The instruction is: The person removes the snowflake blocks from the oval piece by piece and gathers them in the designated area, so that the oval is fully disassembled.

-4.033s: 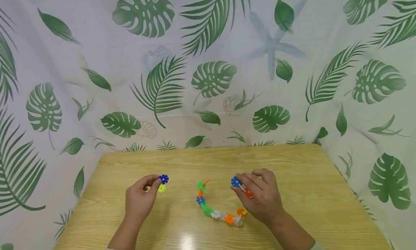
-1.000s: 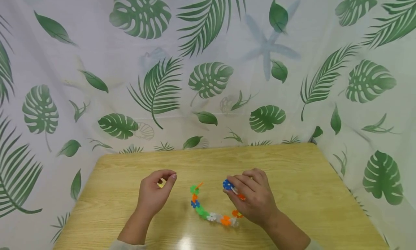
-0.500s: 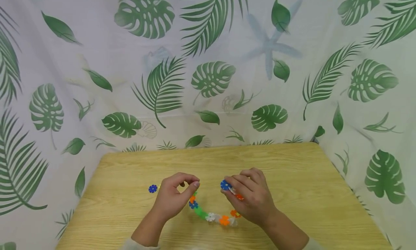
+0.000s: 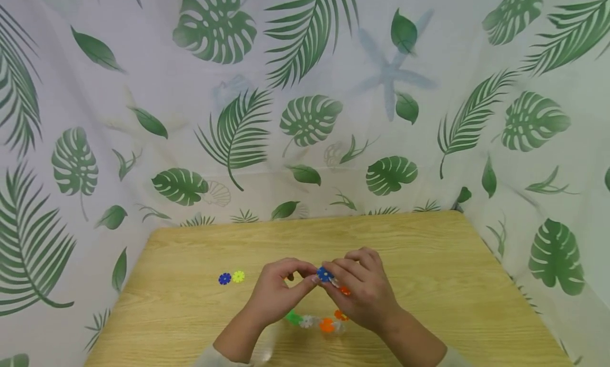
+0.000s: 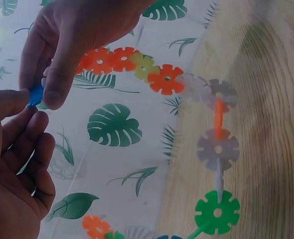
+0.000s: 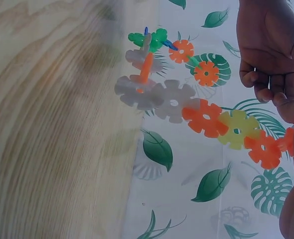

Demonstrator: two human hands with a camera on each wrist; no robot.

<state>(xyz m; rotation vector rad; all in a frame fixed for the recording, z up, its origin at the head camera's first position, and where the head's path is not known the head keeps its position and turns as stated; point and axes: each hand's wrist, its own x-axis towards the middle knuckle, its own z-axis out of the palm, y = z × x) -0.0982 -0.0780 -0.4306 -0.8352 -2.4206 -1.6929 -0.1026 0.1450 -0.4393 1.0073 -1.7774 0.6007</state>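
Chain of snowflake discs (image 5: pixel 209 119) is made of smooth, slightly glossy plastic, some translucent. Table (image 4: pixel 429 250) is finished in light wood-grain laminate, faintly shiny. Backdrop (image 4: pixel 310 118) is printed matt cloth.

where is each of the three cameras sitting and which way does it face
Head: above, looking forward and down at the wooden table; both forearms, left hand and right hand show, meeting at the snowflake-disc chain.
Left wrist: beside the left hand, facing the right hand pinching the blue disc.
Right wrist: low by the table edge, facing the left hand.
Shared: the chain.
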